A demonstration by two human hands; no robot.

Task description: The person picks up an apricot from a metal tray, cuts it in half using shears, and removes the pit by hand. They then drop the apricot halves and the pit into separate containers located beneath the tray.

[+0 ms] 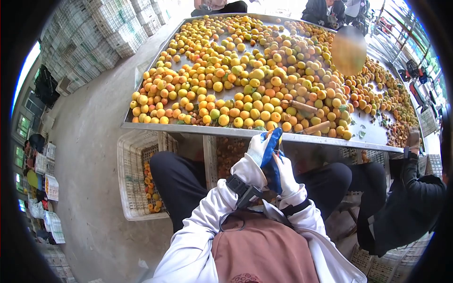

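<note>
My left hand (265,147), in a white and blue glove, is raised at the near edge of the metal table (188,129). Its fingers are closed around something small and yellow-orange that is mostly hidden. Just below and to the right, my right hand (282,173), gloved the same way, is close against it; what its fingers hold cannot be made out. Many yellow and orange fruits (231,112) lie on the table beyond both hands. Two brown wooden-looking sticks (316,128) rest among the fruits near the edge.
A white crate (126,184) with fruit halves stands on the floor left of my legs. Another crate (211,162) is under the table edge. A person in dark clothes (406,203) sits at the right, a hand on the table. Others sit across. Crates are stacked at the upper left.
</note>
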